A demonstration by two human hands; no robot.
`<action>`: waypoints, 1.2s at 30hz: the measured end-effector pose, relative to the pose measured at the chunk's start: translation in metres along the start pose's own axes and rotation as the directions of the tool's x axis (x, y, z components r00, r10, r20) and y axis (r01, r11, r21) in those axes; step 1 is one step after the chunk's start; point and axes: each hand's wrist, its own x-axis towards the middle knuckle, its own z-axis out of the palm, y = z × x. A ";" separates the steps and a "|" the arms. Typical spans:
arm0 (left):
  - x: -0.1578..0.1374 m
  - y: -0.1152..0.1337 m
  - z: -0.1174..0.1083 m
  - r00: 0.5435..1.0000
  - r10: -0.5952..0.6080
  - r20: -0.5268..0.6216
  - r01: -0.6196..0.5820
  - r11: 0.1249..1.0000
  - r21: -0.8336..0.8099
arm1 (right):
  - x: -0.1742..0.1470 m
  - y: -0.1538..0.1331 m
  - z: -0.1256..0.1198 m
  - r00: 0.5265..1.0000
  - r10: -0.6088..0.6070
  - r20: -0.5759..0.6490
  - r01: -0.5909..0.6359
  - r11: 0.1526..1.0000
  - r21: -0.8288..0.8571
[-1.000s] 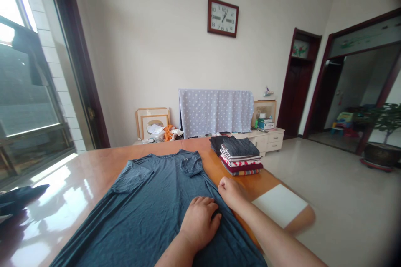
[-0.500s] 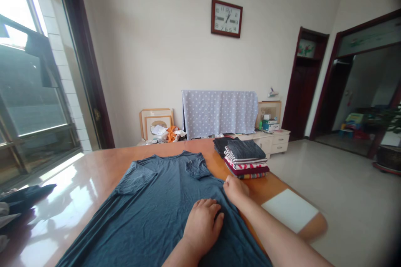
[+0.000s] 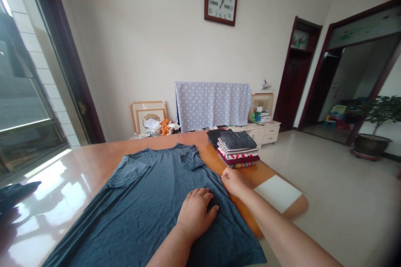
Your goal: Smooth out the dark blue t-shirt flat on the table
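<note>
A blue-grey T-shirt (image 3: 147, 200) lies spread flat on a glossy wooden table (image 3: 78, 167), neck towards the far edge, both sleeves folded inward. My left hand (image 3: 196, 212) rests palm down on the shirt's right half, fingers together. Just beyond it, my right hand (image 3: 233, 180) pinches the shirt's right side edge.
A stack of folded clothes (image 3: 238, 150) sits at the table's far right corner. A white board (image 3: 277, 193) lies near the right edge. Dark clothing (image 3: 15, 192) lies at the far left. Behind the table stand a low cabinet, picture frames and a dotted cloth (image 3: 213, 104).
My right hand has slid a little further along the shirt's right edge, away from my left hand. My head has shifted, so the whole scene has moved slightly in view.
</note>
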 end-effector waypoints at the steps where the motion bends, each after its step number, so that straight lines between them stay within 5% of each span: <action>1: 0.000 0.000 0.001 1.000 0.004 -0.003 -0.004 1.000 0.001 | -0.007 0.004 -0.003 1.000 -0.005 0.010 0.005 1.000 0.016; 10: 0.000 0.005 -0.001 0.997 0.068 -0.026 -0.067 0.997 0.050 | -0.076 0.037 -0.024 0.999 -0.031 0.031 0.025 0.986 0.167; 18: 0.000 0.018 -0.009 0.997 0.068 0.024 -0.071 0.973 0.218 | -0.128 0.019 -0.035 0.993 -0.111 0.042 0.106 0.989 0.102; 30: -0.028 0.044 -0.029 0.995 -0.010 0.100 -0.016 0.967 0.254 | -0.146 0.024 -0.021 0.992 -0.123 -0.032 0.122 0.992 -0.026; 36: -0.072 0.045 -0.040 1.000 -0.002 0.009 0.001 0.992 0.123 | -0.158 0.033 -0.026 0.993 -0.114 -0.043 0.117 0.990 0.072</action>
